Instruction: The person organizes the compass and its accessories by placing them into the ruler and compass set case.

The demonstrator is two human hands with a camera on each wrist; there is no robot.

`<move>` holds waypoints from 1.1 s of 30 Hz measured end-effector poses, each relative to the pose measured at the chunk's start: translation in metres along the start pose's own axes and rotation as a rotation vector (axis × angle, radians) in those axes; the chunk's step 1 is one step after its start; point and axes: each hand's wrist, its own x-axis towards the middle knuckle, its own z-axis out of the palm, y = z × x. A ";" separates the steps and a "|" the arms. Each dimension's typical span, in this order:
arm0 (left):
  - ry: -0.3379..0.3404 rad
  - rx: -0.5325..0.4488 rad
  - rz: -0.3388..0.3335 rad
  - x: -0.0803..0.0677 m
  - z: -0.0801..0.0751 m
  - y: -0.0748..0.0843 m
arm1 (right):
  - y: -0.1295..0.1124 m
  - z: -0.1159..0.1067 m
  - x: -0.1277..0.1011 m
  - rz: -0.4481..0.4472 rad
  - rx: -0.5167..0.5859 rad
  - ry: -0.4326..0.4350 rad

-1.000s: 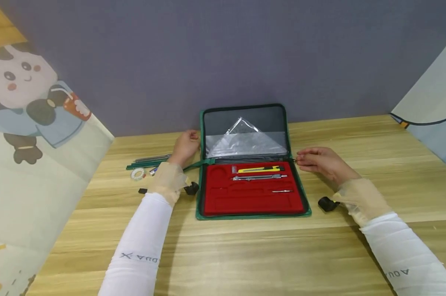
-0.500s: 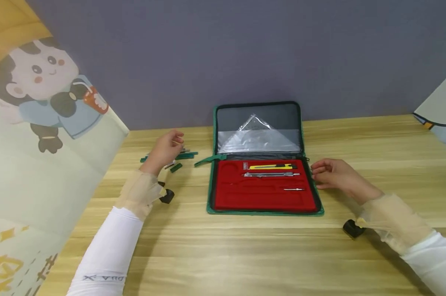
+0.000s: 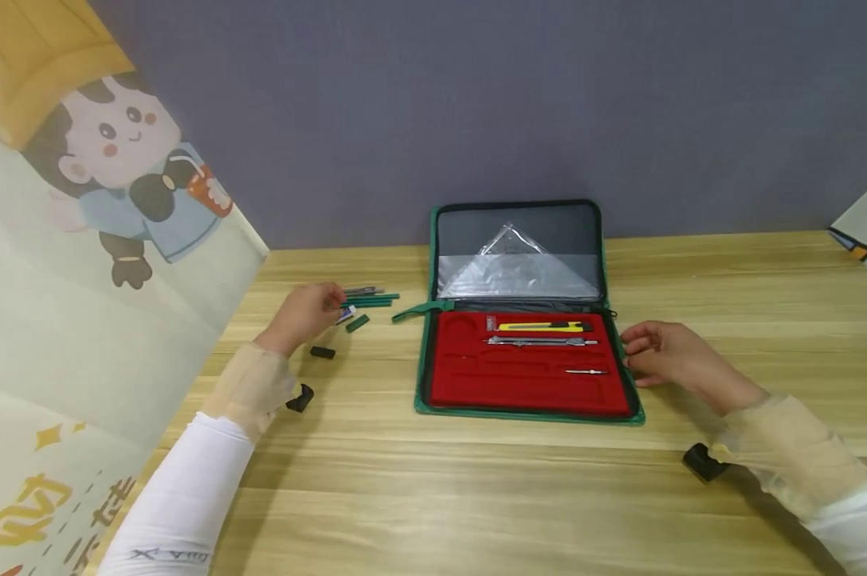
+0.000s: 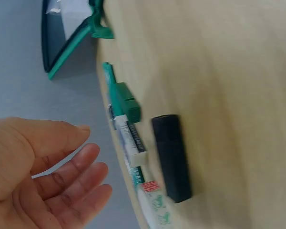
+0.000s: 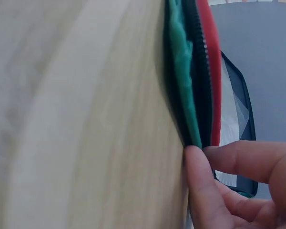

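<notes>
My left hand hovers over the loose stationery at the left, fingers loosely bent and a gap between thumb and forefinger in the left wrist view. Nearest it lie green pencils, a green block, a small white printed box, a black stick-shaped block and a white roll with red print. A green zip case lies open, with a red moulded tray. My right hand pinches its right edge between thumb and fingers.
The tray holds a yellow utility knife, a drawing compass and a small metal piece. A clear set square sits in the lid pocket. A green strap sticks out left. A grey partition stands behind.
My left hand has moved left from beside the case's lid to the loose stationery. The right hand has slid toward me along the case's right edge, from near the zip pull.
</notes>
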 end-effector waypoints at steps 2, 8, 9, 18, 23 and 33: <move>-0.007 0.013 0.014 -0.002 0.002 0.001 | 0.000 -0.001 -0.002 -0.010 0.002 -0.005; -0.042 0.059 0.018 -0.001 0.015 0.006 | 0.001 0.002 -0.003 -0.033 0.035 0.024; -0.044 0.069 0.019 -0.001 0.016 0.006 | 0.001 0.002 -0.003 -0.034 0.038 0.026; -0.047 0.095 -0.003 0.004 0.021 0.008 | 0.002 -0.001 -0.001 -0.003 0.063 0.006; -0.046 0.089 0.006 0.006 0.026 0.011 | 0.005 -0.002 -0.004 0.001 0.089 0.003; -0.046 0.123 0.021 0.005 0.026 0.013 | 0.007 0.000 -0.001 -0.005 0.116 0.000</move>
